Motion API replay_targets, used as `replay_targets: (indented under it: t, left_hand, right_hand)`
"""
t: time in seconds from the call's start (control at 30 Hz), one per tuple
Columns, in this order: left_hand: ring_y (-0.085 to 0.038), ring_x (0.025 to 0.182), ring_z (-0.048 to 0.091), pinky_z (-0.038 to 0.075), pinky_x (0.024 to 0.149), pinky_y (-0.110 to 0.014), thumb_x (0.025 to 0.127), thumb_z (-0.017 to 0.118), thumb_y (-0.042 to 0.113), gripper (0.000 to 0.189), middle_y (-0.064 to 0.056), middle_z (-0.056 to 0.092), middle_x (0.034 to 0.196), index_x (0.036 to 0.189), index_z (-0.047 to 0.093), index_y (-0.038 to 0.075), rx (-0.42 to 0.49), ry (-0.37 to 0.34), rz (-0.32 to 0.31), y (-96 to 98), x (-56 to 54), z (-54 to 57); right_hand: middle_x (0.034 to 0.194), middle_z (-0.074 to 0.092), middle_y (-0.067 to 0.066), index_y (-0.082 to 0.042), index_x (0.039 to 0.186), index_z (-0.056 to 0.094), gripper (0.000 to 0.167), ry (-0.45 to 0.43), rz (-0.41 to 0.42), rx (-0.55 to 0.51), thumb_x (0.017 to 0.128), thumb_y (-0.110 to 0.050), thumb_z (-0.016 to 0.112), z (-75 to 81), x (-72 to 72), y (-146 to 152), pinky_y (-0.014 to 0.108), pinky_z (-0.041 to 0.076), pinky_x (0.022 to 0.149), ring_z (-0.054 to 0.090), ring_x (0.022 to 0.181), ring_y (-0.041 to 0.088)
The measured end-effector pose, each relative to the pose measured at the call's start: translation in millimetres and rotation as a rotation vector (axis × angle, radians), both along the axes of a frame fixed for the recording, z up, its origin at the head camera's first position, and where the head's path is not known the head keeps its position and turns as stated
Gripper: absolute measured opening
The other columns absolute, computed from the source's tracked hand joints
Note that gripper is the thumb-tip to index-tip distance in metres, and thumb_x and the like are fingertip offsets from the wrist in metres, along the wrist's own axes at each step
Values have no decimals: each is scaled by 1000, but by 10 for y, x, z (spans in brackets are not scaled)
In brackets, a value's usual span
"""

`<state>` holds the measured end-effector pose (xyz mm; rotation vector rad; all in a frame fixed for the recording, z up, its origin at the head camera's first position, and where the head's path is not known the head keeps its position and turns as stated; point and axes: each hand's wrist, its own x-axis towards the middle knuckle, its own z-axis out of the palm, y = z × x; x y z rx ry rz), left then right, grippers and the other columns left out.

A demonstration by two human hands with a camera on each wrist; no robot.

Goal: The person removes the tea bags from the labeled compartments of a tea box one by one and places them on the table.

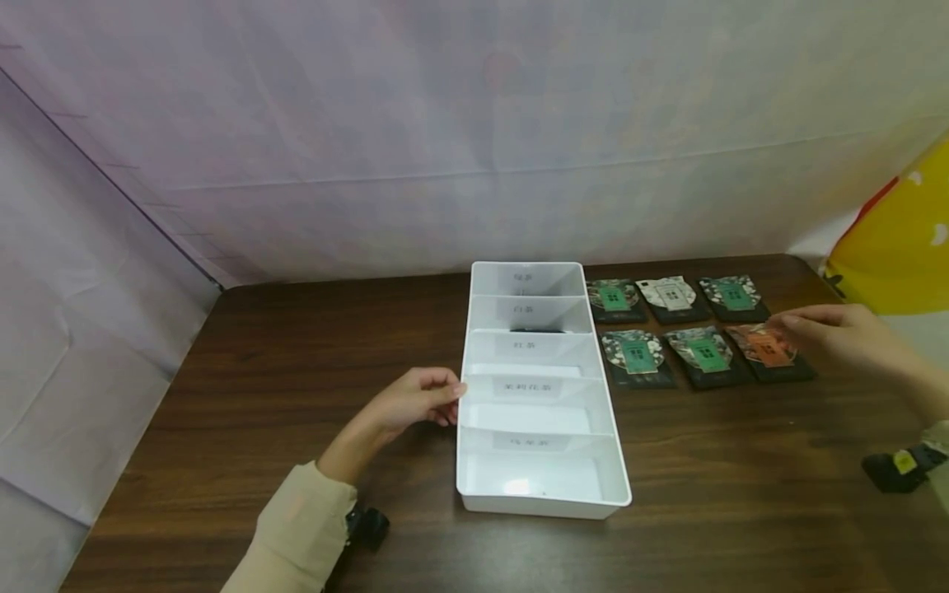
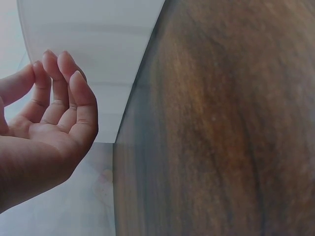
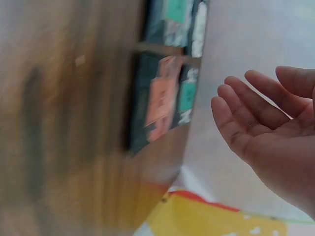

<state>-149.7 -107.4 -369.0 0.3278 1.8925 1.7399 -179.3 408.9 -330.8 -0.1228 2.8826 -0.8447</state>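
A white divided box [image 1: 544,509] with several labelled compartments stands in the middle of the table. At its left rim my left hand [image 1: 423,399] pinches the edge between thumb and curled fingers; the left wrist view shows these fingers [image 2: 87,105] beside the box's outer wall [image 2: 110,64]. My right hand [image 1: 853,333], its fingers loosely extended and holding nothing, hovers over the right end of the tea packets. Nearest to it lies a tea packet with an orange label [image 1: 771,350], also visible in the right wrist view [image 3: 160,98].
Right of the box lie green-labelled packets [image 1: 708,354], [image 1: 639,358], [image 1: 734,295], [image 1: 614,298] and a white-topped packet [image 1: 673,296], in two rows. A dark strip [image 1: 537,331] shows in one compartment. Pale cloth [image 1: 445,123] hangs behind the table [image 1: 296,354]; yellow fabric [image 1: 897,247] is at right.
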Motion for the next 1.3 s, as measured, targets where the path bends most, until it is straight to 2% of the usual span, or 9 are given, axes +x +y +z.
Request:
replay_targets:
  t: [0.07, 0.2, 0.37, 0.57, 0.67, 0.8, 0.97, 1.17, 1.3]
  left_hand:
    - [-13, 63, 54, 45, 61, -25, 94, 47, 7, 27, -3, 55, 68, 93, 43, -20, -2, 1, 0, -1, -2, -4]
    - [-13, 63, 54, 45, 61, -25, 94, 47, 7, 27, -3, 55, 67, 93, 43, -20, -3, 1, 1, -3, -5, -6]
    - [-13, 63, 55, 45, 62, -26, 94, 48, 7, 27, -3, 55, 68, 93, 44, -20, -8, 7, -1, -7, -7, -12]
    - [-13, 63, 55, 45, 63, -27, 94, 48, 7, 27, -3, 55, 67, 93, 44, -20, -19, 19, -5, -8, -4, -16]
    - [-13, 63, 55, 45, 64, -28, 94, 48, 7, 27, -3, 55, 67, 91, 44, -19, -17, 27, -10, -11, -4, -19]
    - [-13, 63, 55, 45, 64, -28, 94, 48, 7, 25, -3, 55, 66, 89, 45, -17, -19, 30, -12, -12, -7, -22]
    - [-14, 63, 55, 45, 64, -27, 94, 48, 7, 25, -3, 55, 66, 89, 46, -17, -18, 27, -10, -13, -2, -16]
    - [-14, 63, 55, 45, 63, -27, 94, 48, 6, 25, -3, 55, 66, 89, 45, -18, -12, 25, -5, -12, -3, -10]
    - [-14, 63, 55, 45, 63, -27, 94, 48, 6, 24, -3, 55, 66, 89, 45, -18, -4, 27, -7, -12, -5, -10]
  right_hand:
    - [114, 53, 33, 14, 125, 44, 56, -2, 12, -5, 99, -34, 34, 78, -24, -72, 25, 51, 62, 50, 75, -14]
    - [115, 53, 31, 10, 125, 46, 57, -5, 28, 25, 98, -38, 35, 213, -61, -218, 29, 51, 62, 51, 74, -13]
    - [104, 57, 28, 6, 125, 48, 55, 2, 59, 50, 98, -40, 35, 346, -88, -394, 32, 48, 54, 54, 66, 5]
    - [120, 50, 27, -1, 128, 48, 55, -24, 94, 43, 97, -44, 33, 505, -108, -655, 37, 46, 51, 55, 67, 23]
    - [126, 48, 25, -1, 128, 49, 54, -18, 111, 23, 97, -42, 34, 554, -126, -807, 43, 48, 62, 56, 84, 35]
    - [125, 50, 22, -2, 126, 51, 48, -7, 153, -29, 97, -37, 38, 619, -158, -976, 50, 41, 84, 48, 110, 32]
    - [117, 58, 16, -5, 121, 58, 37, 58, 208, -6, 97, -29, 43, 680, -219, -1164, 41, 43, 80, 56, 92, 16]
    - [118, 57, 18, -4, 121, 58, 37, 54, 280, -35, 97, -29, 45, 719, -261, -1366, 51, 41, 84, 55, 103, 32]
    - [122, 55, 17, -6, 122, 57, 37, 22, 308, -66, 96, -30, 45, 718, -288, -1494, 55, 37, 87, 50, 110, 35]
